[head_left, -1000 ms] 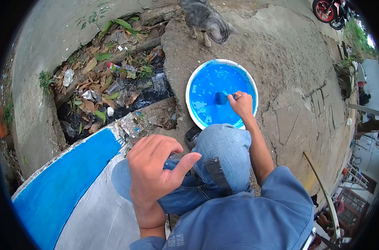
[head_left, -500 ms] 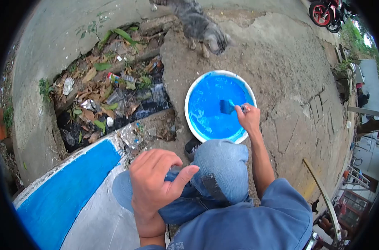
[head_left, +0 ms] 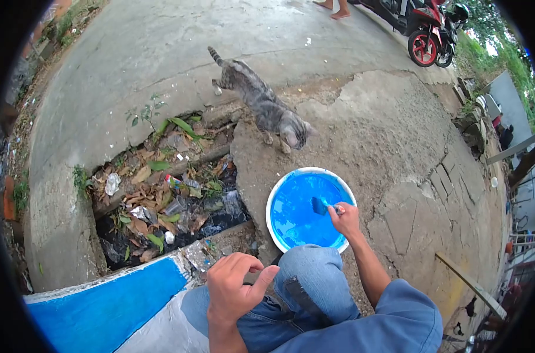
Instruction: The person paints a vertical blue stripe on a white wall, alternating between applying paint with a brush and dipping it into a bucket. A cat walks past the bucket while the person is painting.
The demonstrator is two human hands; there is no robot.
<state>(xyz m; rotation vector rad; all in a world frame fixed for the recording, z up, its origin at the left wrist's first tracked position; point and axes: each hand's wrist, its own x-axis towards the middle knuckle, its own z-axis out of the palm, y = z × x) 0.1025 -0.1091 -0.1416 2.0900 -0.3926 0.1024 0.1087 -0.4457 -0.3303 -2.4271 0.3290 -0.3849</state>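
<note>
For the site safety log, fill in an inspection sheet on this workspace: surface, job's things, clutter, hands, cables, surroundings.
Surface: concrete ground, rough and cracked.
Job's things: white-rimmed tub of blue paint on the ground; brush over the paint, contact unclear; part-blue wall alongside.
Clutter: leaves and litter in an open ditch.
Hands: right hand, fingers closed on the brush handle; left hand raised, nothing seen in it.
Cables: nothing seen.
Surroundings: cat near the tub; motorcycle and another person's feet farther off.
</note>
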